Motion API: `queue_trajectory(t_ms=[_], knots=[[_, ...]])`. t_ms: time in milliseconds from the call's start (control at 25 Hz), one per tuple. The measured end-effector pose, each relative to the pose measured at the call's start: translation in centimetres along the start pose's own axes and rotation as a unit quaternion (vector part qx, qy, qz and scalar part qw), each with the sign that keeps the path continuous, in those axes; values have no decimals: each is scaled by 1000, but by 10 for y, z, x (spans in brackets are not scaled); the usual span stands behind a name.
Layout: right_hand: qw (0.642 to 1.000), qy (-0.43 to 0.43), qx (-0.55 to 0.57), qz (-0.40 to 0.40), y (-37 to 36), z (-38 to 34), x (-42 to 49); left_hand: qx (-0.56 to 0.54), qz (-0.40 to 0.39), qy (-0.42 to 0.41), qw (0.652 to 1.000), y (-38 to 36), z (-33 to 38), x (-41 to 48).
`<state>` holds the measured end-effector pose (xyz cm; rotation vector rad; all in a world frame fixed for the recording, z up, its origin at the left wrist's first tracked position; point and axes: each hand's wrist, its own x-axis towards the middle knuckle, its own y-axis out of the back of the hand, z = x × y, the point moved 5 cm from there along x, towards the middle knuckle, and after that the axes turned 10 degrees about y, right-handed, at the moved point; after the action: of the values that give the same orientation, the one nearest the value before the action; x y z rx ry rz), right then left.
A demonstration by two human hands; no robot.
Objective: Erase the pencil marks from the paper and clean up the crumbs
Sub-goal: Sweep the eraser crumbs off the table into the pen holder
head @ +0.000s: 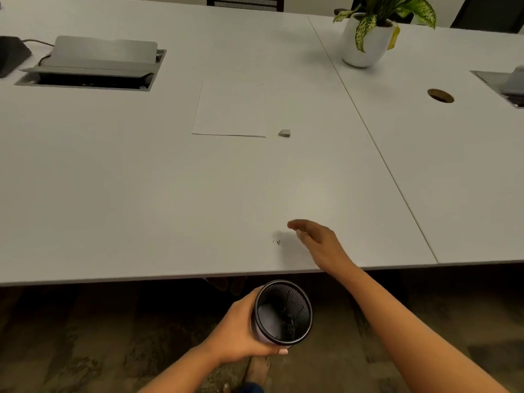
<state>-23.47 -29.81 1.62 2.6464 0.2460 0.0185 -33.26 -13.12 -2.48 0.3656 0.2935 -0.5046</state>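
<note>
Several tiny dark crumbs lie on the white table near its front edge; the right hand is low over the table just to their right, fingers straight and close together, somewhat blurred; the left hand curls around a black cup held below the table edge, its mouth tilted up, dark bits inside; farther back the paper lies flat, an eraser just beside its near right corner; a potted plant stands at the far right.

Bare table between crumbs and paper; eraser beside paper, plant far right
</note>
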Motion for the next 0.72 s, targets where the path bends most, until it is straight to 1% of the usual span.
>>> queue_trajectory(t_ms=[80, 160, 240, 320, 400, 480, 520, 560, 600, 640, 680, 720], knots=[[994, 23, -79, -74, -17, 6, 8, 18, -2, 19, 1000, -4, -17, 9], [972, 61, -169, -150, -32, 15, 5, 36, 2, 38, 999, -6, -33, 20], [950, 100, -226, -189, -41, 21, -7, 42, -1, 61, 997, -8, -47, 31], [935, 132, -248, -218, -45, 20, -22, 33, -2, 88, 996, -9, -59, 41], [926, 149, -244, -247, -46, 15, -38, 21, 10, 102, 995, -9, -66, 49], [929, 143, -220, -259, -45, 12, -49, 15, 30, 111, 993, -6, -68, 55], [944, 124, -184, -245, -42, 11, -49, 12, 36, 118, 992, -5, -69, 57], [966, 94, -123, -207, -37, 8, -45, 8, 39, 127, 991, -5, -70, 59], [986, 58, -43, -150, -32, 6, -38, 4, 39, 137, 990, -5, -72, 61], [996, 22, 41, -80, -27, 6, -26, 3, 38, 145, 989, -5, -73, 62], [993, -10, 118, -17, -23, 9, -13, 3, 38, 150, 988, -4, -74, 62], [981, -43, 187, 31, -22, 14, 2, 4, 39, 151, 988, -4, -73, 63]])
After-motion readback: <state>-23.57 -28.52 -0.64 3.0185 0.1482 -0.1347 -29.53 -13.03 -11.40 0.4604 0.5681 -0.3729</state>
